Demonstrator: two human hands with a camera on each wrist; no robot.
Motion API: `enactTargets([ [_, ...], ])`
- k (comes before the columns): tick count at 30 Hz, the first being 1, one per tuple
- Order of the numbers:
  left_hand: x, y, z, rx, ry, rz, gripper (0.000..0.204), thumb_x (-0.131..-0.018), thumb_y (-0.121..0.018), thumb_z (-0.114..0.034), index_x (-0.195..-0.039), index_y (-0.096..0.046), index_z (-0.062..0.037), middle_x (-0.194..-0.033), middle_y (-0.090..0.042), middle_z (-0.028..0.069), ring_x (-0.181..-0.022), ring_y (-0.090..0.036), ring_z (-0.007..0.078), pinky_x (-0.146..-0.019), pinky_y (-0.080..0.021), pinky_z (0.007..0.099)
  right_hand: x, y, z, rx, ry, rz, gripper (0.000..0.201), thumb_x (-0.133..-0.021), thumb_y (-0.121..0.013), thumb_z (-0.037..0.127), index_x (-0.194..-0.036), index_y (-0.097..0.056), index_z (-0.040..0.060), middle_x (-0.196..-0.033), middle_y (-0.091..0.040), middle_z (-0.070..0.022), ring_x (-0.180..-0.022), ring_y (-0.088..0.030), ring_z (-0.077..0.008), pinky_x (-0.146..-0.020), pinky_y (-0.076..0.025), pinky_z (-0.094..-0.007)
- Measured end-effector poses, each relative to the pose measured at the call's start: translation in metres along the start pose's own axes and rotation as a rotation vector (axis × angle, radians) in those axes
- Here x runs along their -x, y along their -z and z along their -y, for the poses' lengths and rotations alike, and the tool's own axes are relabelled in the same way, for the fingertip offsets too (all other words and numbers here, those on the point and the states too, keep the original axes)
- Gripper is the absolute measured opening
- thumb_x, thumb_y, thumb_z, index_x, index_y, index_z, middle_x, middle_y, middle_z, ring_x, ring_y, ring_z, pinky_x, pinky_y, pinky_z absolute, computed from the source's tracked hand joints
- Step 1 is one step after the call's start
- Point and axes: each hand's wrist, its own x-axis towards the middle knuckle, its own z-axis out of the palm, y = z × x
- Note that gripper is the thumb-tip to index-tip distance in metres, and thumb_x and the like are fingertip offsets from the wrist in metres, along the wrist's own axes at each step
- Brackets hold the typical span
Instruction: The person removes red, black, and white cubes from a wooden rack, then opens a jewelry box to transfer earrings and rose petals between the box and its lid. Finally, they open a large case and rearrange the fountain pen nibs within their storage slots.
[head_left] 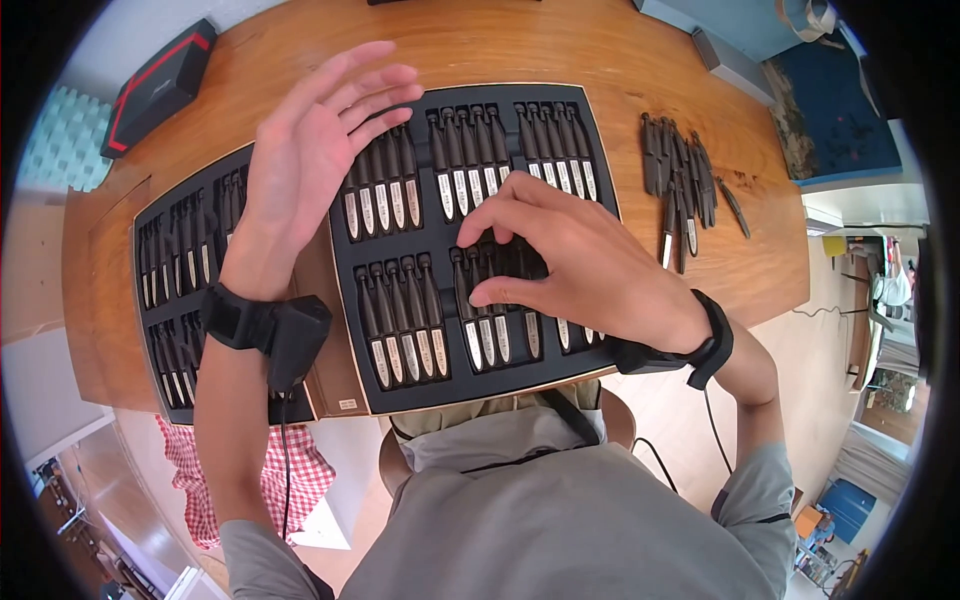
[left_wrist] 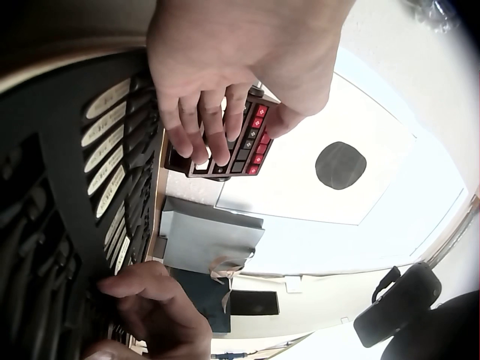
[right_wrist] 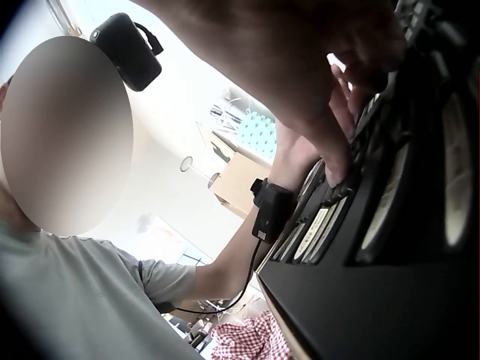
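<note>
A black case (head_left: 400, 238) holds rows of slim dark pieces with pale, labelled oval ends (head_left: 487, 340). My right hand (head_left: 590, 250) reaches over the lower middle compartment, thumb and index finger bent and apart, fingertips down at the dark ends of a row; nothing shows between them, and its other fingers are partly hidden. That row has a gap beside one piece (head_left: 533, 335). My left hand (head_left: 305, 150) is raised over the case's upper left part, palm up, fingers spread and holding nothing. The left wrist view shows the left hand (left_wrist: 240, 67) above the right hand (left_wrist: 161, 307).
A second black tray (head_left: 160, 310) of similar pieces lies at the left. Loose dark pieces (head_left: 690, 180) are piled on the wooden table (head_left: 740, 270) right of the case. A black box with a red ribbon (head_left: 165, 85) stands at the back left, a grey box (head_left: 733, 65) at the back right.
</note>
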Motion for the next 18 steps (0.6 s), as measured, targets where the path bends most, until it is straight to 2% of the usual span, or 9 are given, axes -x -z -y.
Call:
enactTargets([
  [3,0.0,0.0,-0.001,-0.01,0.009,-0.011,0.055,-0.109,-0.037,-0.037,-0.142,-0.052,0.0045,-0.132,-0.064,0.0211,-0.126,-0.06,0.0308,-0.112,-0.045,0.0413,-0.001,0.001,0.003,0.015,0.012,-0.026,0.03,-0.084,-0.082,0.022,-0.104,-0.064,0.0082,-0.106,-0.06,-0.0084,-0.091,-0.065,-0.033,-0.076,-0.05,-0.0429],
  [5,0.001,-0.002,-0.001,-0.034,0.022,-0.032,0.055,-0.108,-0.037,-0.035,-0.143,-0.051,0.0045,-0.13,-0.064,0.0204,-0.125,-0.061,0.0309,-0.112,-0.045,0.0413,-0.003,0.007,0.012,0.105,-0.093,0.058,0.032,-0.081,-0.085,0.024,-0.097,-0.061,0.0099,-0.097,-0.059,-0.006,-0.089,-0.062,-0.0278,-0.075,-0.049,-0.04],
  [6,0.001,0.0,-0.001,-0.035,0.021,-0.026,0.055,-0.108,-0.037,-0.035,-0.143,-0.051,0.0045,-0.13,-0.064,0.0204,-0.125,-0.061,0.0309,-0.112,-0.045,0.0413,-0.005,0.007,0.01,0.106,-0.094,0.052,0.032,-0.081,-0.085,0.024,-0.097,-0.061,0.0099,-0.097,-0.059,-0.006,-0.089,-0.062,-0.0278,-0.075,-0.049,-0.04],
  [8,0.0,0.008,0.003,0.011,-0.009,0.064,0.055,-0.107,-0.038,-0.034,-0.145,-0.049,0.0045,-0.131,-0.063,0.0195,-0.126,-0.06,0.0305,-0.112,-0.044,0.0411,-0.009,0.009,0.003,0.12,0.027,0.042,0.032,-0.081,-0.084,0.027,-0.094,-0.06,0.0103,-0.095,-0.059,-0.007,-0.088,-0.062,-0.0316,-0.075,-0.047,-0.0419],
  [9,-0.002,0.01,0.004,0.023,-0.011,0.091,0.055,-0.107,-0.038,-0.034,-0.145,-0.049,0.0045,-0.131,-0.063,0.0195,-0.126,-0.06,0.0305,-0.112,-0.044,0.0411,-0.011,0.008,0.002,0.095,0.025,0.041,0.031,-0.081,-0.083,0.027,-0.091,-0.06,0.0097,-0.091,-0.061,-0.008,-0.09,-0.063,-0.0334,-0.077,-0.047,-0.0424],
  [12,0.0,0.014,0.002,0.042,-0.002,0.101,0.056,-0.106,-0.04,-0.033,-0.147,-0.047,0.0047,-0.131,-0.063,0.018,-0.125,-0.059,0.0296,-0.112,-0.044,0.0408,-0.007,0.003,0.003,0.105,0.054,0.022,0.03,-0.083,-0.081,0.028,-0.089,-0.06,0.0087,-0.089,-0.064,-0.0084,-0.089,-0.064,-0.0331,-0.076,-0.048,-0.0432],
  [14,0.001,0.013,0.001,0.001,0.012,0.039,0.056,-0.106,-0.04,-0.033,-0.147,-0.047,0.0049,-0.129,-0.062,0.0167,-0.124,-0.059,0.0288,-0.111,-0.044,0.0405,0.003,0.013,0.008,0.106,0.019,0.013,0.029,-0.085,-0.081,0.028,-0.089,-0.061,0.0079,-0.086,-0.065,-0.0085,-0.09,-0.066,-0.0304,-0.076,-0.05,-0.0418],
  [16,0.002,0.009,0.0,0.006,0.009,0.03,0.056,-0.106,-0.04,-0.033,-0.146,-0.047,0.0051,-0.127,-0.063,0.0159,-0.122,-0.059,0.0282,-0.111,-0.044,0.0399,0.019,0.028,0.004,0.078,-0.047,-0.138,0.028,-0.086,-0.082,0.028,-0.094,-0.064,0.008,-0.088,-0.064,-0.0078,-0.088,-0.067,-0.0262,-0.074,-0.051,-0.0394],
  [18,0.001,0.008,0.001,-0.017,0.009,0.034,0.055,-0.107,-0.04,-0.033,-0.146,-0.048,0.005,-0.127,-0.063,0.0154,-0.12,-0.06,0.0276,-0.11,-0.044,0.039,0.042,0.046,-0.017,0.251,-0.057,-0.379,0.037,-0.083,-0.086,0.031,-0.105,-0.068,0.0084,-0.097,-0.064,-0.0076,-0.089,-0.067,-0.0222,-0.075,-0.053,-0.035],
])
